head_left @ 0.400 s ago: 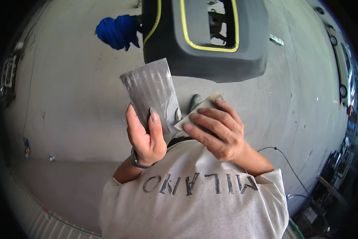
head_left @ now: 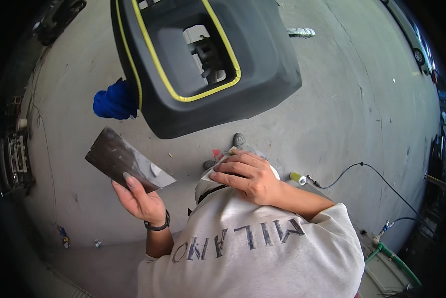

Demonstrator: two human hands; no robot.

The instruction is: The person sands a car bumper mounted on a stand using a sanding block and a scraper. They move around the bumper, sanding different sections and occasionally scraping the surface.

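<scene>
My left hand (head_left: 141, 201), a dark band at its wrist, pinches the lower edge of a thin, dark rectangular plate (head_left: 114, 158) between thumb and fingers. Grey paste is smeared along the plate's right side, with a small lump near that end. Close to my waist, my right hand (head_left: 250, 175) is closed on a pale flat piece (head_left: 224, 159), mostly covered by the fingers; its exact kind cannot be made out. The two hands are apart. Beyond them stands a dark grey vehicle bumper (head_left: 262, 64) with yellow tape around its opening.
A blue cloth bundle (head_left: 116, 101) sits at the bumper's left end, and a silvery wrapped bar (head_left: 301, 33) sticks out on its right. A yellow-green cylinder (head_left: 298, 178) and a dark hose (head_left: 344, 168) are to my right. Vehicle parts line the far left.
My left hand has moved left, and the plate has tilted over leftward. My right hand has shifted slightly left and toward my body. The bumper appears further left and lower in view.
</scene>
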